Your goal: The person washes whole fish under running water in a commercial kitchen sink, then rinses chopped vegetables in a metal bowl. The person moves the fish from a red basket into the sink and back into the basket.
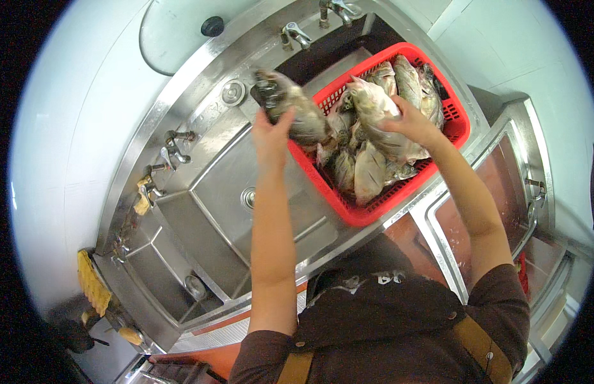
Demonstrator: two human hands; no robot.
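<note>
A red plastic basket (pixel 325 188) full of whole fish rests over the stainless steel sinks. My left hand (pixel 274 126) grips a dark, blurred fish (pixel 301 113) at the basket's left edge; a black thing beside its upper end is too blurred to name. Inside the basket, my right hand (pixel 412 120) has hold of a pale-bellied fish (pixel 373 103) lying on top of the others. Among the rest, a fish with slits in its side (pixel 370 173) lies near the front wall, and another slit fish (pixel 408 81) is at the back.
Left of the basket are a steel sink basin (pixel 229 177) and a smaller basin (pixel 167 259). Taps line the back, one tap (pixel 297 36) behind the basket. A yellow cloth (pixel 93 283) hangs at the far left. A round black knob (pixel 213 26) is at the top.
</note>
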